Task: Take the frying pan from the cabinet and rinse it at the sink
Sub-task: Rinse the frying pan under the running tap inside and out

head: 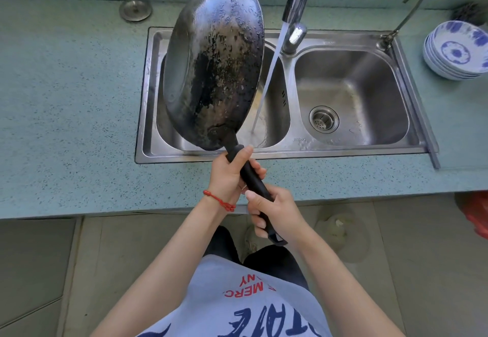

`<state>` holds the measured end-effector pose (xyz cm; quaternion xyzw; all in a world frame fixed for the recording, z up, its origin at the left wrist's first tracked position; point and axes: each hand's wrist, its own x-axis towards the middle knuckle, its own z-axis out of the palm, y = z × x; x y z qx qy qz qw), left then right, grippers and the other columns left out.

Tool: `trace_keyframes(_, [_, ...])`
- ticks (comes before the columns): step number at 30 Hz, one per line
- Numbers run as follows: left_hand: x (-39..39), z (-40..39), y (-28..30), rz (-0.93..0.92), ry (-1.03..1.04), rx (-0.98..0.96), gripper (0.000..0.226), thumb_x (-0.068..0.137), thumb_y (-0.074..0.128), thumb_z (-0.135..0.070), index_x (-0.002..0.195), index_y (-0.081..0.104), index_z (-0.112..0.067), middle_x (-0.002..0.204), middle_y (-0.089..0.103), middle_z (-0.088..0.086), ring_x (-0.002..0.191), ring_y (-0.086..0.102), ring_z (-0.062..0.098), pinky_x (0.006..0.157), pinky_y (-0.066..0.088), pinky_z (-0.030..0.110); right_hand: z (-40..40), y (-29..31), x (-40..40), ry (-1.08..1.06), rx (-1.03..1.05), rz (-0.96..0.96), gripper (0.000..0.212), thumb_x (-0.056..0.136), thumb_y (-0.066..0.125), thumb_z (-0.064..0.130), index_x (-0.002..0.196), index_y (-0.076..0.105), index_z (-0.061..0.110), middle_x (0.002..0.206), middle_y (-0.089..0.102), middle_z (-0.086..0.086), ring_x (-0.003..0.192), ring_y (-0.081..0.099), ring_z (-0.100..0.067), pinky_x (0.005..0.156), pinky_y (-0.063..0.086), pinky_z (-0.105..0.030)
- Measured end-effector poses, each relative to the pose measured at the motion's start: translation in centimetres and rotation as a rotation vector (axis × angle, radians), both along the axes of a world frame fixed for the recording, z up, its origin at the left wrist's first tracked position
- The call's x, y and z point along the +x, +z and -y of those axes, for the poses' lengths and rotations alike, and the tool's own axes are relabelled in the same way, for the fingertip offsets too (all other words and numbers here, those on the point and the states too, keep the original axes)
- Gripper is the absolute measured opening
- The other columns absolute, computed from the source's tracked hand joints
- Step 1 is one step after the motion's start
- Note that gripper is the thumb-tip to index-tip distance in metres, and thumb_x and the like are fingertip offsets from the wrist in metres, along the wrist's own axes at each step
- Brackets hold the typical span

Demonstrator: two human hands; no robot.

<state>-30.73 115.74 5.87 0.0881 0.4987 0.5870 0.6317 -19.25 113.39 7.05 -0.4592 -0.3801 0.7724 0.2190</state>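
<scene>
A: Where's the pan (214,69) right now?

B: Over the left basin of the sink (287,149), tipped up nearly on edge, its dark underside toward the camera. The handle (253,178) slants down toward the person. The left hand (232,175) is clamped round the handle near the pan, and the right hand (274,212) is clamped lower down, close to the handle's end.

A: Is water on it?

B: The tap (298,9) is running, but the stream (269,72) falls just to the right of the pan's rim and lands in the basin. As I read it, the stream passes beside the pan and misses it.

A: So what could go wrong?

B: A few things, I'd judge. If the pan isn't swung under the stream, the rinse does nothing. Held this steep, water striking it could spray off the curved bottom onto the desk (66,98) or the person's shirt. Wet hands on a smooth handle may slip, and the weight sits far out from the grip, so the pan could twist and knock the tap or the sink edge.

A: How does the pan look?

B: Round and fairly deep, dark metal. The bottom is blotchy: black at the middle, greyer toward the rim, speckled with pale flecks that could be droplets or residue. I cannot tell which. The handle is plain black. The inside faces away, so its state is hidden.
</scene>
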Motion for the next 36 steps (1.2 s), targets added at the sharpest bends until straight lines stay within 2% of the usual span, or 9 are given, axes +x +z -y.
trace_keyframes(4, [0.0, 0.1, -0.4, -0.129, -0.019, -0.023, 0.025, 0.089, 0.056, -0.013, 0.066, 0.047, -0.007, 0.043, 0.055, -0.002, 0.04, 0.057, 0.015, 0.045, 0.05, 0.026, -0.1, -0.3, 0.0, 0.019, -0.103, -0.039, 0.01, 0.091, 0.053, 0.008, 0.087, 0.046, 0.004, 0.052, 0.045, 0.003, 0.037, 0.039, -0.009, 0.033, 0.034, -0.018])
trace_keyframes(9, [0.4, 0.2, -1.0, -0.207, -0.04, -0.049, 0.022, 0.087, 0.058, -0.015, 0.069, 0.048, -0.008, 0.042, 0.056, -0.001, 0.039, 0.057, 0.015, 0.044, 0.05, 0.026, 0.0, -0.4, 0.2, 0.013, -0.195, -0.083, 0.008, 0.091, 0.052, 0.006, 0.094, 0.044, 0.004, 0.052, 0.045, 0.002, 0.037, 0.039, -0.008, 0.033, 0.034, -0.018])
trace_keyframes(13, [0.9, -0.2, -1.3, -0.216, -0.068, -0.069, 0.019, 0.088, 0.058, -0.014, 0.074, 0.046, -0.008, 0.041, 0.056, 0.0, 0.039, 0.057, 0.015, 0.044, 0.05, 0.025, -0.1, -0.5, 0.6, -0.006, -0.242, -0.113, 0.008, 0.092, 0.05, 0.005, 0.095, 0.043, 0.005, 0.051, 0.045, 0.002, 0.037, 0.039, -0.008, 0.033, 0.035, -0.017])
trace_keyframes(21, [1.7, -1.4, -1.4, -0.242, -0.12, -0.085, 0.022, 0.088, 0.058, -0.016, 0.069, 0.049, -0.008, 0.041, 0.056, -0.001, 0.04, 0.057, 0.015, 0.046, 0.051, 0.026, -0.9, -0.6, 1.2, -0.038, -0.29, -0.154, 0.012, 0.091, 0.051, 0.006, 0.1, 0.042, 0.007, 0.052, 0.042, 0.003, 0.038, 0.039, -0.006, 0.034, 0.034, -0.017])
trace_keyframes(29, [2.2, -2.6, -1.4, -0.277, -0.192, -0.092, 0.02, 0.089, 0.056, -0.02, 0.071, 0.051, -0.011, 0.043, 0.059, -0.002, 0.041, 0.059, 0.013, 0.05, 0.051, 0.027, -1.7, -0.4, 1.5, -0.084, -0.312, -0.157, 0.008, 0.091, 0.051, 0.009, 0.095, 0.044, 0.007, 0.049, 0.044, 0.005, 0.037, 0.04, -0.005, 0.032, 0.035, -0.017])
trace_keyframes(36, [2.8, -3.1, -1.5, -0.243, -0.203, -0.088, 0.022, 0.089, 0.056, -0.017, 0.069, 0.051, -0.009, 0.042, 0.058, -0.001, 0.04, 0.058, 0.013, 0.044, 0.051, 0.024, -2.0, -0.5, 2.1, -0.107, -0.327, -0.147, 0.007, 0.09, 0.051, 0.011, 0.093, 0.047, 0.005, 0.051, 0.044, 0.004, 0.037, 0.04, -0.005, 0.032, 0.035, -0.017])
